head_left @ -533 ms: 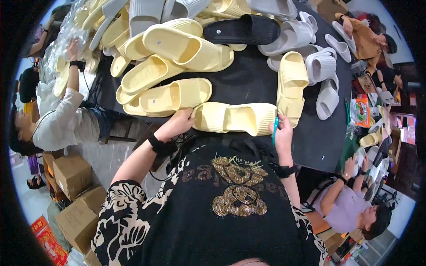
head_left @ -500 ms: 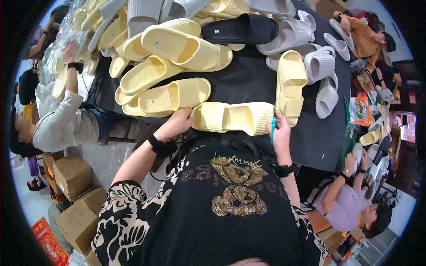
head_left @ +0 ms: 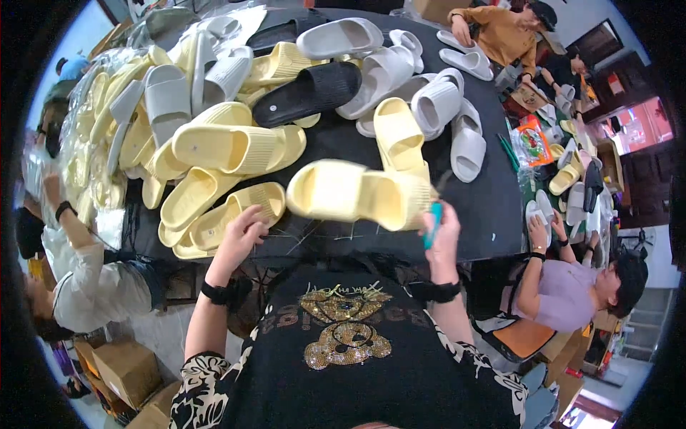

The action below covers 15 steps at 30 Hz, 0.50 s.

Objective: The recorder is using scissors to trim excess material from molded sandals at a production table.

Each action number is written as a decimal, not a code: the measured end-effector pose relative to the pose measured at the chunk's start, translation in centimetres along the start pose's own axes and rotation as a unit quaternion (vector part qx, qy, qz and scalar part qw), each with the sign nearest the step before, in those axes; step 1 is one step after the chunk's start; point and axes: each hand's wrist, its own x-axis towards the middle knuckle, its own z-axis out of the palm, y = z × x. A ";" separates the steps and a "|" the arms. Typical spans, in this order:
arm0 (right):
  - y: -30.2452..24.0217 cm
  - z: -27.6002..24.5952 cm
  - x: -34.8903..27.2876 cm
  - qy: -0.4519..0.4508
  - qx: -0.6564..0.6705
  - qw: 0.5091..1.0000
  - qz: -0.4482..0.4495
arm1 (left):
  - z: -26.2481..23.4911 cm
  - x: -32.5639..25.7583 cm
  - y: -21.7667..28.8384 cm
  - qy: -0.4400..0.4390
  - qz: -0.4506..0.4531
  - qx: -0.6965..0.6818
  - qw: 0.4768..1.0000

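Observation:
A pale yellow slide slipper [head_left: 325,187], blurred by motion, lies crosswise in front of me with its ribbed strap toward my right hand [head_left: 444,232]. That hand is closed round a slim tool with a teal handle [head_left: 432,225]; a thin, blurred tip points away from me. The hand is right beside the slipper's end, and I cannot tell whether its fingers also grip it. My left hand [head_left: 244,232] is off this slipper, fingers apart, at the near side of another yellow slipper [head_left: 218,225]. A further yellow slipper [head_left: 400,132] stands lengthwise behind the blurred one.
Yellow and grey slippers and a black slipper [head_left: 307,93] are heaped on the black table [head_left: 486,229]. Grey slippers [head_left: 468,143] lie at the right. Clear plastic bags [head_left: 78,150] cover the left side. Co-workers sit at both sides; cardboard boxes [head_left: 128,372] stand on the floor.
My left hand has let go of the slipper's end and moved left. The slipper has shifted left and blurred. The teal tool stays in my right hand. The view has shifted.

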 end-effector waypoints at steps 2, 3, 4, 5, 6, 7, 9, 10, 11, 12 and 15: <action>-0.7 -2.0 1.1 0.072 0.080 0.994 0.002 | -0.8 0.0 0.0 0.031 0.003 0.016 0.999; -1.2 -2.7 1.4 0.116 0.117 0.986 0.002 | -1.3 0.3 -0.5 0.059 0.038 0.066 0.995; -0.6 -4.3 2.4 0.126 0.146 0.981 0.006 | -1.8 0.4 -0.9 0.087 0.070 0.116 0.987; -0.4 -5.2 2.8 0.132 0.210 0.969 -0.008 | -2.2 0.4 -1.0 0.106 0.061 0.120 0.985; 0.0 -5.9 3.1 0.175 0.226 0.958 -0.029 | -2.4 0.3 -0.7 0.143 0.096 0.159 0.972; 0.2 -6.9 3.6 0.163 0.237 0.958 -0.008 | -2.8 0.2 -0.8 0.180 0.129 0.198 0.955; 1.5 -8.4 4.8 0.154 0.158 0.975 -0.003 | -3.7 -0.4 -1.5 0.224 0.120 0.223 0.941; 3.1 -9.3 5.5 0.145 0.122 0.982 -0.009 | -4.2 -0.7 -1.9 0.250 0.120 0.243 0.929; 3.5 -9.1 5.3 0.133 0.120 0.984 -0.004 | -4.8 -0.9 -2.4 0.262 0.117 0.264 0.921; 3.7 -9.0 5.2 0.177 0.086 0.980 0.007 | -5.2 -1.2 -2.6 0.270 0.108 0.265 0.919; 4.5 -9.0 4.2 0.199 0.032 0.980 0.010 | -6.6 -1.7 -3.0 0.304 0.084 0.309 0.898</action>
